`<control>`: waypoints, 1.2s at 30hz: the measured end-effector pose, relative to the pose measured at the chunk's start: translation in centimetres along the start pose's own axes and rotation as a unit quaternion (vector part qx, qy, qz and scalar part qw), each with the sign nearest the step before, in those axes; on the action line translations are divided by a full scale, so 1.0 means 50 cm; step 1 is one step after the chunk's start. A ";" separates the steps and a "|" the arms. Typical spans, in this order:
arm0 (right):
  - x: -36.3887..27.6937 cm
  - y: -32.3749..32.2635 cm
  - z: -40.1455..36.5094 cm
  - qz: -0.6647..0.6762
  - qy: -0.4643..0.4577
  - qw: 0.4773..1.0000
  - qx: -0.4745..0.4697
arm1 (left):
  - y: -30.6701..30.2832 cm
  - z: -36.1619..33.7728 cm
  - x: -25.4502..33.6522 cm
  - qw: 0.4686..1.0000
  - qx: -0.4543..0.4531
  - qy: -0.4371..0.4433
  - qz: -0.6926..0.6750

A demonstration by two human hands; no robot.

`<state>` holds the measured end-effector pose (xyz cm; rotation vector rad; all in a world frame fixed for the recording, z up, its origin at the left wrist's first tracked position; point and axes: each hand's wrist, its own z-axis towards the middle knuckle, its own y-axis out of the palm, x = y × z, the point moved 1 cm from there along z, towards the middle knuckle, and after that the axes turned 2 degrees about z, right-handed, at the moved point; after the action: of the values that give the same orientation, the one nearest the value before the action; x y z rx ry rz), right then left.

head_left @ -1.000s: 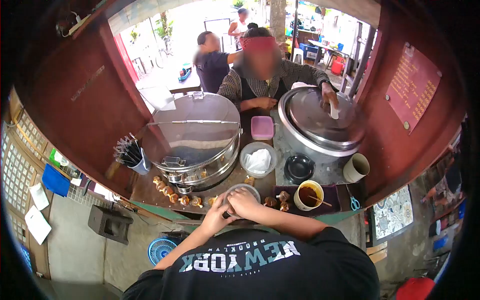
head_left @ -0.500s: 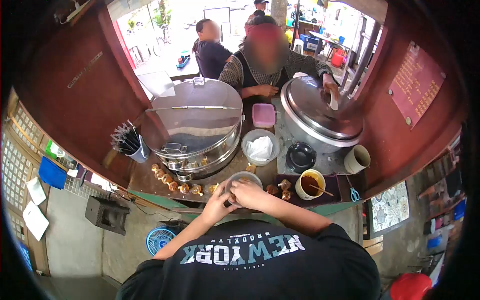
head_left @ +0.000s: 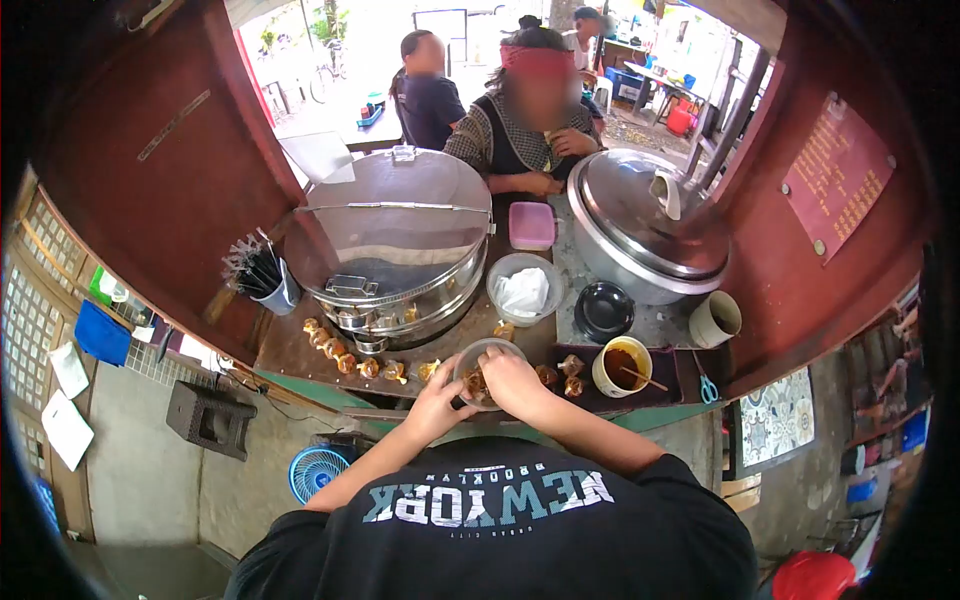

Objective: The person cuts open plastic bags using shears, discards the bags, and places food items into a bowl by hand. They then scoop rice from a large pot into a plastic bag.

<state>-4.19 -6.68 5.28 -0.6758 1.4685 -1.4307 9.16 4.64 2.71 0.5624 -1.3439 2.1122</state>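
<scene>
At the counter's near edge stands a clear round bowl with something brown in it. My left hand holds the bowl's left side, fingers wrapped on its rim. My right hand reaches over the bowl's right side with its fingers down inside; what they hold, if anything, is hidden. Small tied bags of brown sauce lie in a row to the left, and two more lie to the right. Beside those is a white tub of dark sauce with a stick in it.
A large round steamer stands at the left, a lidded pot at the right. Between them are a pink container and a bowl with white plastic. Scissors lie far right. A person sits across the counter.
My hands have drawn slightly apart, showing more of the bowl and its brown contents. The person opposite has taken a hand off the pot lid and raised it near the chest.
</scene>
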 end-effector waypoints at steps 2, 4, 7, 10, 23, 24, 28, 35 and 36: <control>0.003 0.002 0.005 -0.019 -0.010 1.000 0.004 | 0.001 -0.001 0.000 1.000 0.001 0.002 -0.002; -0.001 0.001 0.010 -0.029 -0.002 0.999 0.020 | 0.003 -0.002 -0.001 1.000 0.007 0.004 -0.004; -0.005 0.002 0.009 -0.064 -0.014 0.997 0.033 | 0.002 -0.002 0.001 1.000 0.015 -0.008 -0.020; -0.012 -0.006 0.015 -0.076 -0.007 0.997 0.003 | 0.001 -0.006 -0.003 1.000 0.004 -0.004 -0.013; -0.002 -0.002 0.005 -0.047 0.000 0.999 0.002 | -0.003 -0.007 0.004 1.000 -0.004 -0.013 -0.016; -0.004 -0.012 0.001 -0.031 -0.012 0.999 0.019 | -0.001 -0.007 0.002 1.000 -0.004 -0.017 -0.021; -0.035 -0.133 -0.025 0.066 -0.013 0.995 0.077 | 0.002 -0.012 -0.007 0.999 0.010 -0.039 -0.015; 0.092 -0.257 -0.092 0.159 0.176 0.926 0.294 | -0.021 0.008 -0.001 0.997 0.078 0.009 -0.023; 0.111 -0.252 -0.103 0.174 0.208 0.923 0.274 | -0.022 0.006 -0.001 0.997 0.074 -0.004 -0.019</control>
<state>-13.78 -11.37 15.37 0.2436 1.3112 -1.6494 9.94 4.70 3.53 0.6512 -1.1792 2.1925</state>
